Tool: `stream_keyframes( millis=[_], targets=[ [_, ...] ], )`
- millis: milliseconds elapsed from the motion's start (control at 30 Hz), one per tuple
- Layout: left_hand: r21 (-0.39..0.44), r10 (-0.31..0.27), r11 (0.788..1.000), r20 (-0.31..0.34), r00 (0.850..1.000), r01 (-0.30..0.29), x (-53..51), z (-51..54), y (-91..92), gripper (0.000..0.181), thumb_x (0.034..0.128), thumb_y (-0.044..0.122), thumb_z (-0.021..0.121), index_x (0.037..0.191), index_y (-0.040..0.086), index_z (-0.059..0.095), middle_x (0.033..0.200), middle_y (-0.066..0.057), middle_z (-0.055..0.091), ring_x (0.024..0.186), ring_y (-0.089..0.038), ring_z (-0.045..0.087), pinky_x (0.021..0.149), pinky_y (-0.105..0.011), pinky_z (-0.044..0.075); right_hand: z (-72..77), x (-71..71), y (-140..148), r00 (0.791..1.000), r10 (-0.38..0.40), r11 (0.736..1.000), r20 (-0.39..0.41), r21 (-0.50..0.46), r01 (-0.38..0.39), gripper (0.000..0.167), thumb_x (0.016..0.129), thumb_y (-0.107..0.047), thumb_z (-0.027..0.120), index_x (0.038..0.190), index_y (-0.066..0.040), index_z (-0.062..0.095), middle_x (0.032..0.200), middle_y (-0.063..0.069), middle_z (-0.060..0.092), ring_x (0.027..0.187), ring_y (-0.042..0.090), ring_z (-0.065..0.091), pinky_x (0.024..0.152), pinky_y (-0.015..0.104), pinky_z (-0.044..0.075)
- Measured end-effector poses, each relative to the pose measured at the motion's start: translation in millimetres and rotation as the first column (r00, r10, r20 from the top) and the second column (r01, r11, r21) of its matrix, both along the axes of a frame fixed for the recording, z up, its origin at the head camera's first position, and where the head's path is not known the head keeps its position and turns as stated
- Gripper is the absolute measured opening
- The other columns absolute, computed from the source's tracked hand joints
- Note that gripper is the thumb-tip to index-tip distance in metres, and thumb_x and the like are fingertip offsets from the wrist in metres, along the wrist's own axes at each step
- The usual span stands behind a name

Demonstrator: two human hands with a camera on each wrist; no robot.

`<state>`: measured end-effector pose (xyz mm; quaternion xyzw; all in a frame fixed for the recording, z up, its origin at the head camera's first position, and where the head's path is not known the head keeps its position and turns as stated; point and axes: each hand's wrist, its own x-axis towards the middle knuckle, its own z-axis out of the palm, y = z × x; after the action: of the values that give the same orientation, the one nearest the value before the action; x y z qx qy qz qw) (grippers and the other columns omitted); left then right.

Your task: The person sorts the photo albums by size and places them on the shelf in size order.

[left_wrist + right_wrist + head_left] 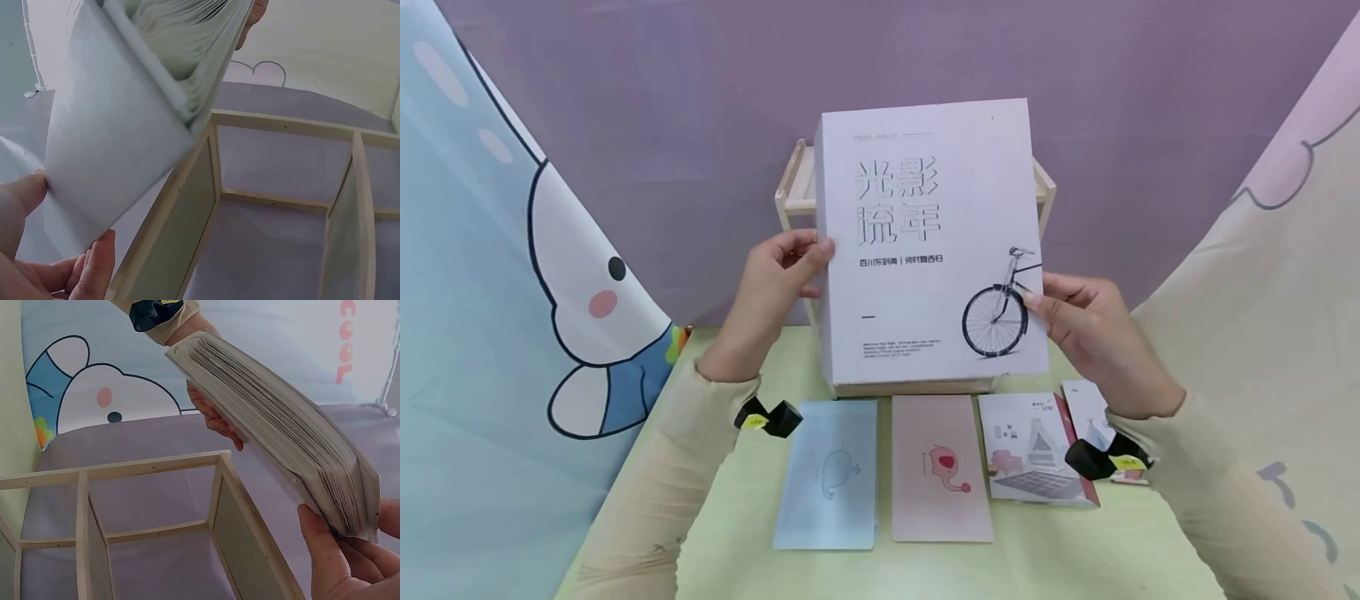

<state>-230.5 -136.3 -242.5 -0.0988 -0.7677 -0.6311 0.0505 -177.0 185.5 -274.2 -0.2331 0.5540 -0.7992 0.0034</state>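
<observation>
A thick white photo album (932,192) with a bicycle on its cover is held up between both hands, front toward the head camera. At its spine side, my left hand (763,292) pinches the edge, thumb on the front. The opposite edge is gripped by my right hand (1093,333), its thumb near the bicycle wheel. In the right wrist view the album (269,419) shows its many page edges between the covers. A light wooden rack (797,192) stands behind the album, mostly hidden by it in the head view.
On the green table (730,517) lie a blue whale-print booklet (827,475), a pink elephant-print booklet (940,467) and a white album with a house picture (1037,450). Another white booklet (1084,408) is partly behind my right wrist. Printed curtains (467,333) hang at both sides.
</observation>
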Motion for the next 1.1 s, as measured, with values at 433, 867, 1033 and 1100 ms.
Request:
stream_keyframes(
  millis=[433, 867, 1033, 1100],
  targets=[
    [0.009, -0.001, 1.000, 0.052, 0.999, 0.000, -10.8, 12.0, -0.2, 0.044, 0.0897, 0.034, 0.063, 0.118, -0.001, 0.059, 0.091, -0.001, 0.052, 0.086, -0.012, 0.048, 0.064, -0.022, 0.051, 13.9, -14.0, 1, 0.998, 0.060, 0.998, 0.035, -0.001, -0.060, 0.026, 0.093, 0.009, 0.048, 0.110, 0.003, 0.067, 0.102, 0.013, 0.070, 0.082, 0.018, 0.070, 0.068, 0.029, 0.056],
    [0.179, -0.002, 0.984, 0.100, 0.995, -0.016, -28.6, 16.3, -0.2, 0.028, 0.0894, 0.027, 0.065, 0.104, 0.003, 0.062, 0.078, 0.001, 0.050, 0.079, -0.010, 0.049, 0.058, -0.022, 0.047, 25.5, -26.6, 0, 0.994, 0.040, 0.999, 0.104, -0.004, -0.040, 0.022, 0.092, 0.004, 0.053, 0.108, 0.000, 0.069, 0.103, 0.012, 0.070, 0.085, 0.018, 0.069, 0.070, 0.030, 0.056],
    [0.207, -0.019, 0.978, 0.115, 0.993, -0.006, -30.9, 17.5, -1.9, 0.029, 0.0895, 0.026, 0.064, 0.108, 0.003, 0.063, 0.081, 0.001, 0.054, 0.078, -0.010, 0.050, 0.063, -0.024, 0.048, 29.0, -30.4, -2, 0.990, 0.026, 1.000, 0.138, -0.004, -0.026, 0.021, 0.092, 0.003, 0.054, 0.104, -0.002, 0.070, 0.101, 0.011, 0.071, 0.083, 0.019, 0.070, 0.067, 0.032, 0.057],
    [0.220, -0.031, 0.975, 0.125, 0.992, 0.003, -29.1, 18.1, -2.8, 0.028, 0.0894, 0.025, 0.063, 0.108, 0.004, 0.063, 0.083, 0.001, 0.057, 0.079, -0.011, 0.051, 0.067, -0.026, 0.048, 30.5, -27.2, -3, 0.989, 0.015, 1.000, 0.147, -0.006, -0.014, 0.020, 0.092, 0.003, 0.054, 0.103, -0.002, 0.070, 0.099, 0.011, 0.071, 0.082, 0.019, 0.070, 0.066, 0.032, 0.057]
  ],
)
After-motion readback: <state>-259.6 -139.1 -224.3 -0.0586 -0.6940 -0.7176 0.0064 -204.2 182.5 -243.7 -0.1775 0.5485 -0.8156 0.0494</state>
